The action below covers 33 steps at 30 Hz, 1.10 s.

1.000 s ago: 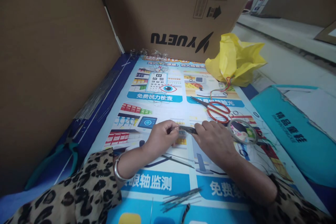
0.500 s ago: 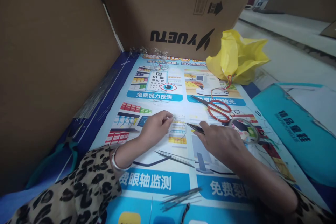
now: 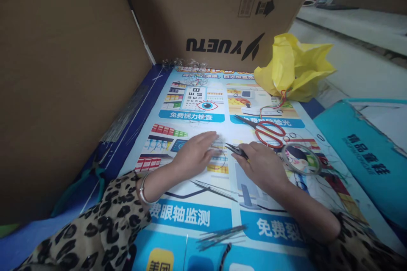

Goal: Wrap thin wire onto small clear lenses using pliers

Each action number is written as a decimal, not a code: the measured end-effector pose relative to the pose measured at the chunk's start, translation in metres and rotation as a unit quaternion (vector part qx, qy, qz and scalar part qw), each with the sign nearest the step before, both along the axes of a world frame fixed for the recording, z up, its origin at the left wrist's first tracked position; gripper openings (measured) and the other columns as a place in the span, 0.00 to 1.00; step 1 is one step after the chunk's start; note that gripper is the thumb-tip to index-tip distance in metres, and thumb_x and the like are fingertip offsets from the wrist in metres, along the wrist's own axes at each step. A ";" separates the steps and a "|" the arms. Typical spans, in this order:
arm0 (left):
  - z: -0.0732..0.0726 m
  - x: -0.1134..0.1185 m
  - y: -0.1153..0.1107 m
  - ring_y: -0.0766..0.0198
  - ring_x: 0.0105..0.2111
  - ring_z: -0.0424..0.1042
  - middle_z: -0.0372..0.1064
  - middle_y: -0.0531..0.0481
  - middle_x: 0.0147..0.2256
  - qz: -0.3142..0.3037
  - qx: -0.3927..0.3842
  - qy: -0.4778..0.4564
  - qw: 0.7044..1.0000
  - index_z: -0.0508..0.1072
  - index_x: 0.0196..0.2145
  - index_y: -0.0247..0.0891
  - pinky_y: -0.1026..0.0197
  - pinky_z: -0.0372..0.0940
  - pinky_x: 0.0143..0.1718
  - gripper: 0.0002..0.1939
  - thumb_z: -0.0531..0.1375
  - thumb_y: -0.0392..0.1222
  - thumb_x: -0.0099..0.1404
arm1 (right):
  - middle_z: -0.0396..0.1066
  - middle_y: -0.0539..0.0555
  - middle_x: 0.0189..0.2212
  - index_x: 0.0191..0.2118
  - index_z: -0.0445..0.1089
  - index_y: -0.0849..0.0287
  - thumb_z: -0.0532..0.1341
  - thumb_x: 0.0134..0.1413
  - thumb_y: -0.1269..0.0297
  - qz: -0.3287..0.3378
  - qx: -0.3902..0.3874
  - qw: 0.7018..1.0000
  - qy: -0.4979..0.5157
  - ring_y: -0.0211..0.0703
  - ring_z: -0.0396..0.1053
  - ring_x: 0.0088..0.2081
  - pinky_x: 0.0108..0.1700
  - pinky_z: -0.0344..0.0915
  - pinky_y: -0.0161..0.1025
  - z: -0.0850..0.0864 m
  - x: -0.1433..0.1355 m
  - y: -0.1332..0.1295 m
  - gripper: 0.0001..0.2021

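Note:
Near the middle of the printed poster, my left hand pinches a thin wire loop between thumb and fingers. Facing it from the right, my right hand is wrapped round dark pliers, whose slim tips point left toward the wire. A small gap lies between the tips and my left fingers. Red-handled scissors lie just beyond my right hand. Beside that hand, on the right, is a roll of clear tape. Loose wire pieces lie below my hands.
Cardboard walls stand at the left and back. A yellow bag sits at the back right, near a teal box. Teal-handled pliers lie at the left. More cut wires are at the front, and tangled wire at the back.
My left fingers have straightened somewhat around the wire. The pliers' jaws now show slightly parted in my right hand. The whole view has shifted a little.

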<state>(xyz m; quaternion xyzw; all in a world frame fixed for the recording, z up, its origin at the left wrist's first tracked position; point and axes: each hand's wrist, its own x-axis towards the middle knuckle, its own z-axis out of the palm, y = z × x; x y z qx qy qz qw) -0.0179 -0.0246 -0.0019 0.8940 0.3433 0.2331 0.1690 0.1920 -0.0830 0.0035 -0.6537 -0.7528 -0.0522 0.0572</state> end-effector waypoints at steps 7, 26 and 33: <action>-0.004 0.005 -0.010 0.59 0.62 0.44 0.48 0.47 0.61 -0.075 0.035 0.172 0.982 0.56 0.58 0.39 0.52 0.45 0.60 0.26 0.43 0.52 0.67 | 0.68 0.56 0.30 0.38 0.68 0.60 0.48 0.58 0.51 0.011 0.016 0.999 0.047 0.45 0.64 0.35 0.37 0.53 0.38 -0.007 0.002 0.002 0.18; 0.005 0.000 -0.007 0.59 0.49 0.63 0.69 0.47 0.46 -0.064 0.079 0.053 0.993 0.71 0.42 0.40 0.53 0.52 0.51 0.12 0.54 0.44 0.63 | 0.68 0.55 0.33 0.38 0.69 0.60 0.54 0.54 0.60 0.112 0.036 0.987 0.110 0.43 0.61 0.39 0.42 0.52 0.38 -0.006 0.000 -0.004 0.11; 0.027 -0.008 -0.032 0.61 0.38 0.67 0.71 0.48 0.35 -0.159 -0.013 0.120 0.980 0.73 0.37 0.41 0.57 0.58 0.41 0.12 0.52 0.46 0.63 | 0.68 0.55 0.34 0.39 0.69 0.60 0.55 0.52 0.61 0.115 0.037 0.989 0.085 0.44 0.60 0.40 0.42 0.52 0.40 -0.004 -0.001 -0.006 0.11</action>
